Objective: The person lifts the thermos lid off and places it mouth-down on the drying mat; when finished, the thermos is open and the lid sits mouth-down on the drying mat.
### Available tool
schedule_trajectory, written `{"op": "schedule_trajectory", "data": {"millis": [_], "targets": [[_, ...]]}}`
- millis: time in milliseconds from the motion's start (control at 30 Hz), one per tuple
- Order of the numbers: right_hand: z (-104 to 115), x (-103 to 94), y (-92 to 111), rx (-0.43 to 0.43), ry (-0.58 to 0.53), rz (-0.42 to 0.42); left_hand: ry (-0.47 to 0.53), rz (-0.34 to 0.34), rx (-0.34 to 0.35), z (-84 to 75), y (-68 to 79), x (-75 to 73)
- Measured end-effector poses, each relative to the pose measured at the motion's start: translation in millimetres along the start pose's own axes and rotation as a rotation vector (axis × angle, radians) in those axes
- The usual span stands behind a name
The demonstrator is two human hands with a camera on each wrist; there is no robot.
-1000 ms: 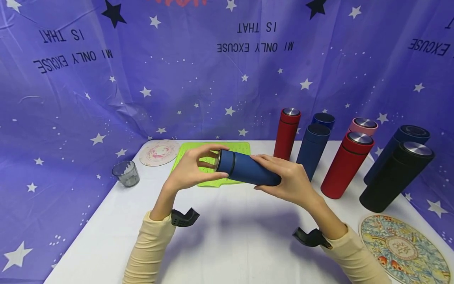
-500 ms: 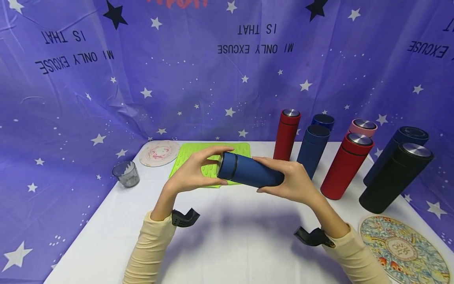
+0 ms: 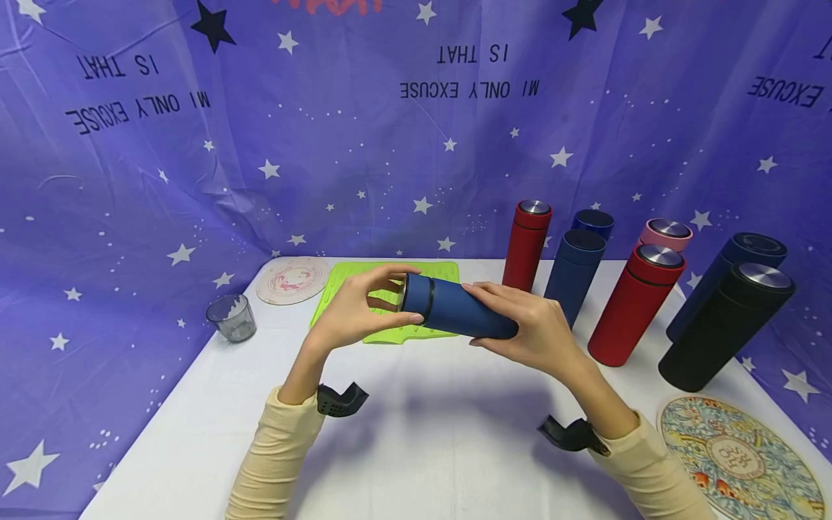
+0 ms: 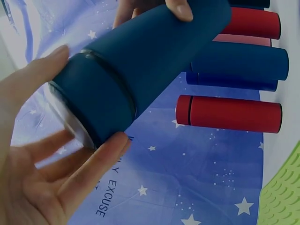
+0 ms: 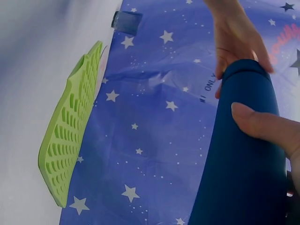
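Note:
A dark blue thermos bottle (image 3: 461, 307) is held above the white table, lying nearly sideways with its silver-topped lid (image 3: 416, 295) toward the left. My left hand (image 3: 351, 307) pinches the lid's rim, thumb on one side and fingertips on the other, as the left wrist view also shows. Around the lower body of the bottle (image 5: 243, 159) curls my right hand (image 3: 539, 328); its thumb lies along the side in the right wrist view. A dark ring (image 4: 115, 84) marks the seam between lid and body. The bottle's base is partly hidden by the right palm.
Several upright thermos bottles stand at the right, including a red one (image 3: 633, 307) and a black one (image 3: 721, 328). A green textured mat (image 3: 383, 337) lies behind the hands. A grey glass (image 3: 232, 320) and round mat (image 3: 292, 280) are left; a patterned round mat (image 3: 734, 455) is front right.
The left fingers and thumb shift on the lid over the last second, spreading slightly lower and then closing back on its rim. The bottle dips a little, then rises; the right hand keeps its grip.

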State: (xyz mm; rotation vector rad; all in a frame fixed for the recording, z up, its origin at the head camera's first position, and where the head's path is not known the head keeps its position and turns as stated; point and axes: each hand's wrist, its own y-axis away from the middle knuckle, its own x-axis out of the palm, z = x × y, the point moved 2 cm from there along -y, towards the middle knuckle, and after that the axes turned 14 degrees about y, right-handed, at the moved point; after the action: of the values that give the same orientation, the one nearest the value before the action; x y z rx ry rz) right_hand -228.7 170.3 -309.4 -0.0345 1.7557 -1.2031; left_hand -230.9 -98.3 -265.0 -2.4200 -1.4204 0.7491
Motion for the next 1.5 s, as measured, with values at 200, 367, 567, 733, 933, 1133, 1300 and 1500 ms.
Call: {"op": "schedule_trajectory", "data": {"millis": [200, 367, 567, 733, 933, 1133, 1300, 1500], "targets": [[-1, -0.3, 1, 0.003, 0.012, 0.018, -0.014, 0.020, 0.000, 34.4, -5.6, -3.5], [-8, 0.4, 2, 0.045, -0.151, 0.092, -0.011, 0.111, 0.147, 39.0, -7.0, -3.6], [-15, -1.2, 3, 0.122, -0.297, 0.197, 0.056, 0.177, 0.293, 17.1, -4.8, 0.6], [-12, -3.0, 2, 0.107, -0.253, 0.182, 0.036, 0.132, 0.243, 4.3, -1.9, 2.6], [-5, -5.3, 1, 0.058, -0.065, 0.091, -0.011, -0.002, 0.042, 4.2, -1.2, 3.4], [-6, -5.0, 1, 0.055, -0.058, 0.087, 0.004, 0.041, 0.028, 6.6, -2.7, 4.1], [-10, -3.3, 2, 0.108, -0.217, 0.179, 0.060, 0.156, 0.169, 11.0, -3.2, 2.8], [-10, -3.3, 3, 0.147, -0.265, 0.205, 0.083, 0.148, 0.242, 29.5, -5.1, -2.3]]}}
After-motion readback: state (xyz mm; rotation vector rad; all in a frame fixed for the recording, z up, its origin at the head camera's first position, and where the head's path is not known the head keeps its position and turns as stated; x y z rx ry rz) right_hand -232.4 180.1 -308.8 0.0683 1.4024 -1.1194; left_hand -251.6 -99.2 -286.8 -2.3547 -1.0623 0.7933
